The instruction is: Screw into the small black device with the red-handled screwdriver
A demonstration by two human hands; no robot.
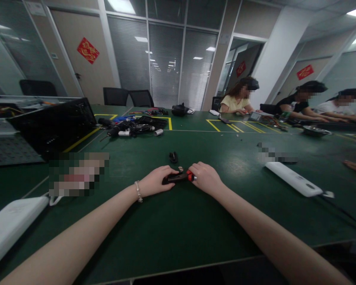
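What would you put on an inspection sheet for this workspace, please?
Surface: green tabletop, yellow markings.
Things: dark object with red parts; small black bundle beyond it.
Clutter: mixed black gear, far left; metal case, left.
Hands: left hand and right hand both hold the dark object.
Cables: black cord trailing from white bar; white cord by left white unit.
Surroundings: people at right, chairs, glass partitions.

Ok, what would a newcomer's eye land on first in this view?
Probably the left hand and right hand meeting at a small black item with a red part, above the green table. Next, the big black panel at the table's left, then the red diamond sign on the door behind.
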